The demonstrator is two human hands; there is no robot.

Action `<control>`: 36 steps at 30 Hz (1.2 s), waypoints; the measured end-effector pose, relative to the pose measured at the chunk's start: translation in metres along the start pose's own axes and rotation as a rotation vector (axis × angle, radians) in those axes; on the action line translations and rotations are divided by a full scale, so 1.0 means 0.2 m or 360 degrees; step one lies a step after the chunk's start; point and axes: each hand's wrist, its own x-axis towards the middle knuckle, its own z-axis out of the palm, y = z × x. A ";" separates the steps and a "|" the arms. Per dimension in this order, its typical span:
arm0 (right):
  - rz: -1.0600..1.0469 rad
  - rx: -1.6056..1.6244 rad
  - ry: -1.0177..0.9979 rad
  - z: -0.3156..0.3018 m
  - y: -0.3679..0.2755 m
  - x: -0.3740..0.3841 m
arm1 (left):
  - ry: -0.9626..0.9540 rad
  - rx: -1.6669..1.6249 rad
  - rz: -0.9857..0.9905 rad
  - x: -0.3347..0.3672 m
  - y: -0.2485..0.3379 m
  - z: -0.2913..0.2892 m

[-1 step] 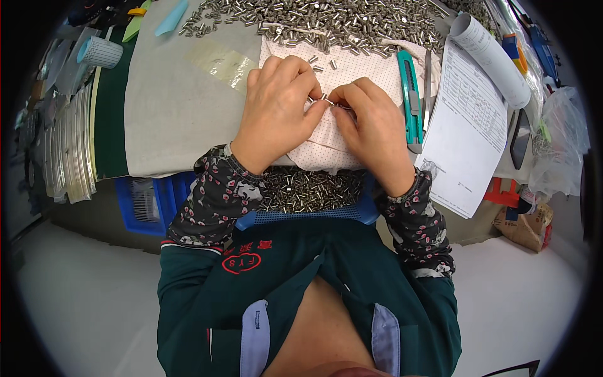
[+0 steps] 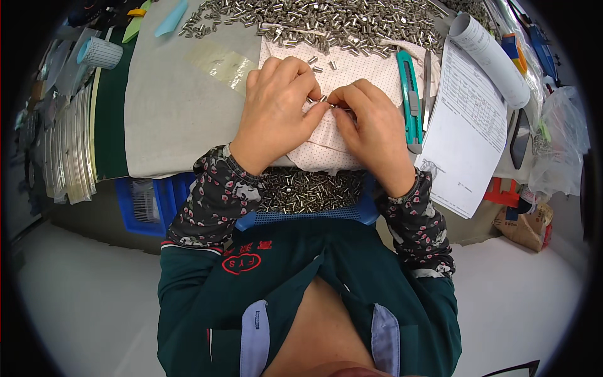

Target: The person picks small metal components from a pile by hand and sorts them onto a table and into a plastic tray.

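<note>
Barely any movement is noted: the right hand [image 2: 372,125] has shifted marginally. Its thumb and forefinger pinch a small metal pin [image 2: 333,106] over a dotted cloth [image 2: 321,152]; the left hand [image 2: 274,110] curls just beside, its grip obscured. Grey-covered worktop [image 2: 182,119] bears a pin heap [image 2: 352,26] at far side; near, below, a blue basket [image 2: 301,218] contains similar pins.

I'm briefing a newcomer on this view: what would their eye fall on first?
Probably the heap of small silvery metal cylinders on the far part of the table, with more metal pieces in a blue basket below its near edge. Next, the left hand and right hand, close together over the dotted cloth. A teal utility knife lies right of the right hand.
</note>
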 end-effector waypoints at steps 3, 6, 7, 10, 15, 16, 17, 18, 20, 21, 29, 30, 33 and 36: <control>0.0002 0.0073 -0.0015 0.00 0.02 0.00 | -0.0030 -0.0044 -0.0008 0.00 0.00 -0.03; 0.0002 0.0066 0.0033 0.00 0.01 0.00 | -0.0031 -0.0022 0.0004 -0.01 -0.02 -0.06; -0.0005 0.0074 0.0011 -0.01 0.00 0.01 | -0.0033 0.0019 0.0023 -0.01 -0.02 -0.07; -0.0009 0.0028 -0.0008 0.00 -0.02 0.01 | -0.0095 0.0052 0.0031 -0.01 -0.03 -0.06; 0.0034 -0.0051 0.0070 0.02 -0.02 0.01 | -0.0095 0.0047 0.0027 0.00 -0.03 -0.05; 0.0081 -0.0037 0.0063 0.02 -0.02 0.01 | -0.0090 0.0044 0.0031 -0.01 -0.03 -0.05; 0.0127 -0.0024 0.0055 0.02 -0.02 0.01 | -0.0090 0.0045 0.0031 -0.01 -0.03 -0.05; 0.0129 -0.0025 0.0055 0.02 -0.02 0.01 | -0.0108 0.0040 0.0011 -0.01 -0.03 -0.05; 0.0081 0.0082 0.0008 0.00 -0.01 0.01 | -0.0127 0.0034 -0.0008 -0.01 -0.03 -0.06; 0.0081 0.0081 0.0009 -0.01 -0.01 0.01 | -0.0103 0.0030 -0.0013 -0.01 -0.03 -0.06; -0.0014 0.0112 0.0026 -0.02 0.02 0.00 | -0.0119 0.0033 -0.0045 0.00 -0.01 -0.05; -0.0014 0.0112 0.0028 -0.01 0.02 0.01 | -0.0118 0.0027 -0.0067 0.00 0.00 -0.05; 0.0037 0.0214 0.0074 0.00 0.01 0.02 | -0.0100 0.0012 -0.0047 -0.01 -0.01 -0.05; 0.0024 0.0314 0.0011 -0.03 0.02 0.02 | -0.0072 -0.0022 -0.0010 -0.01 -0.01 -0.07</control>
